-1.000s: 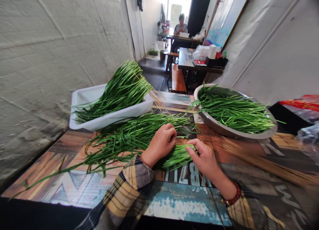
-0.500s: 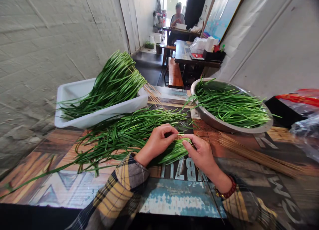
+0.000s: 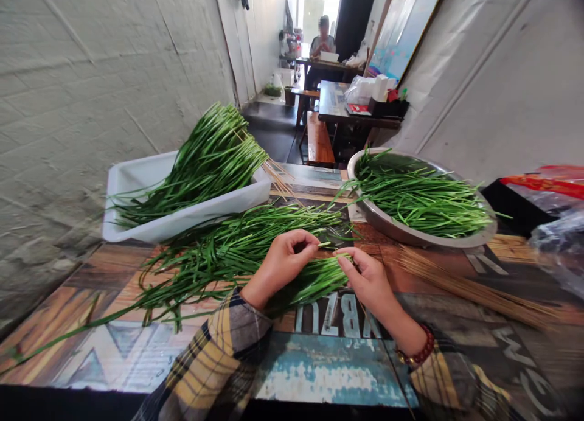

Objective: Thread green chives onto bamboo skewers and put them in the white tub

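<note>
I'm pinching a green stalk (image 3: 323, 244) between the thumb and fingers of my left hand (image 3: 283, 260). My right hand (image 3: 370, 280) is holding the pale ends of a small bundle (image 3: 317, 278), which is lying low over the table (image 3: 337, 372) before me. Just beyond, loose greens (image 3: 228, 238) are spreading across the tabletop. A white tray (image 3: 228, 210) on the left and a metal bowl (image 3: 383, 218) on the right are holding more.

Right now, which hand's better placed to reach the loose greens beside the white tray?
Your left hand, I'd say: it's closer to the loose greens, while your right hand is farther off, at the nearer bundle's ends.
</note>
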The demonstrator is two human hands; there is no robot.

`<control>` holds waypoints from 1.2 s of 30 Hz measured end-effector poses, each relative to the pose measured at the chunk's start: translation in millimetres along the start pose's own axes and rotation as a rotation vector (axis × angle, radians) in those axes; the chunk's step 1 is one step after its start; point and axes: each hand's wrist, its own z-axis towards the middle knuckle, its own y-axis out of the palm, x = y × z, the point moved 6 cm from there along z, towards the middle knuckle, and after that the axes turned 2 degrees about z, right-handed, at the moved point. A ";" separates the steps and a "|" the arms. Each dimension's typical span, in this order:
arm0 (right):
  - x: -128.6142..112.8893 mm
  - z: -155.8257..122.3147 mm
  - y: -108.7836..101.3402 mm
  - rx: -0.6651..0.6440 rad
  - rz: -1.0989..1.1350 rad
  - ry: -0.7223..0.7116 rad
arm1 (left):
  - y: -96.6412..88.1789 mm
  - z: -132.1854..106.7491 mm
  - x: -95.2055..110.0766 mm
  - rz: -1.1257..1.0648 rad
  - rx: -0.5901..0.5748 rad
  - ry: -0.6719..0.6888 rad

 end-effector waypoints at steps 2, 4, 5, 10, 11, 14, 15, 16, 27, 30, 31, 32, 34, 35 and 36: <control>-2.9 1.7 -1.2 0.001 -0.023 -0.046 | 2.1 -0.2 -1.0 -0.014 -0.024 -0.024; -11.3 2.3 -6.1 0.052 -0.058 -0.128 | 6.6 -0.7 -1.1 -0.025 -0.057 -0.027; -16.6 2.1 -9.1 0.085 -0.076 -0.175 | 8.8 -0.9 -1.0 -0.029 -0.070 -0.022; -33.8 1.8 -16.6 0.150 -0.109 -0.318 | 15.1 -1.1 0.0 -0.016 -0.090 -0.005; -35.0 1.8 -16.3 0.143 -0.112 -0.338 | 16.0 -1.1 0.4 -0.011 -0.098 -0.004; -38.2 0.3 -14.9 0.139 -0.148 -0.399 | 19.0 -1.5 1.6 -0.006 -0.137 -0.001; -39.8 -0.8 -14.7 0.146 -0.164 -0.419 | 20.5 -1.7 1.6 -0.008 -0.156 -0.002; -41.7 -2.0 -14.6 0.153 -0.177 -0.438 | 22.2 -2.0 1.3 -0.013 -0.180 -0.003; -11.4 18.6 -47.4 0.227 -0.111 -0.251 | 6.0 3.8 -11.2 -0.039 -0.019 -0.085; -3.0 23.3 -50.5 0.176 -0.203 -0.252 | 4.0 4.4 -15.1 -0.029 0.011 -0.088; -0.6 23.8 -50.3 0.164 -0.212 -0.236 | 4.2 4.5 -16.1 -0.024 0.014 -0.082; 1.6 23.9 -49.0 0.143 -0.216 -0.213 | 4.5 4.6 -17.0 -0.019 0.015 -0.074; 4.8 23.2 -42.4 0.058 -0.234 -0.167 | 4.4 4.7 -18.0 -0.008 0.025 -0.058; 5.7 22.4 -38.4 0.009 -0.256 -0.150 | 4.2 4.7 -18.1 -0.004 0.030 -0.051; 6.1 21.5 -34.9 -0.033 -0.285 -0.136 | 4.0 4.8 -17.9 -0.002 0.033 -0.046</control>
